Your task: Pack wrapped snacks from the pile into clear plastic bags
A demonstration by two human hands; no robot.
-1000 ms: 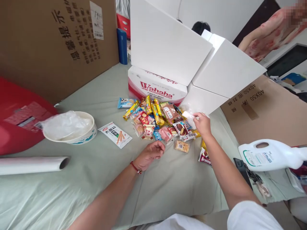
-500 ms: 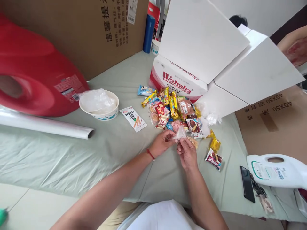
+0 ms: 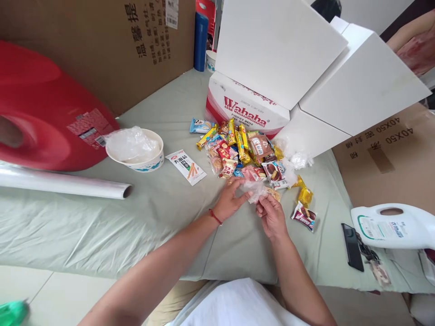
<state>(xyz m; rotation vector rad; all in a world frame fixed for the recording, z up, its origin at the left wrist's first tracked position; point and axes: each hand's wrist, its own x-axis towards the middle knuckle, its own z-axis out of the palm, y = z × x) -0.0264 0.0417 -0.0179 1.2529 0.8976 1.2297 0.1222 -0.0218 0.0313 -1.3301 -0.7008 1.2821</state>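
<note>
A crumpled clear plastic bag [image 3: 254,190] is pinched by its near right edge in my right hand [image 3: 273,216], between thumb and fingertips. On its other side my left hand [image 3: 231,199], with a red cord at the wrist, has thumb and fingers spread apart, the thumb against the film. Just beyond my hands is a pile of wrapped snacks [image 3: 240,141] in yellow, red, brown and blue packaging. Left of the pile a white snack packet [image 3: 186,167] lies flat. A paper bowl [image 3: 157,163] further left holds crumpled clear plastic [image 3: 134,144].
A Wahaha carton [image 3: 246,106] with raised white flaps stands behind the snacks. Around the table are a red jug [image 3: 41,104], a film roll [image 3: 68,183], brown cardboard boxes [image 3: 384,154], a phone [image 3: 353,246] and a white jug [image 3: 390,226]. Another person's arm [image 3: 413,43] shows top right.
My left fingers have opened from their pinch on the plastic bag. The bag is spread wider, and my right hand still grips it. The camera view has shifted slightly.
</note>
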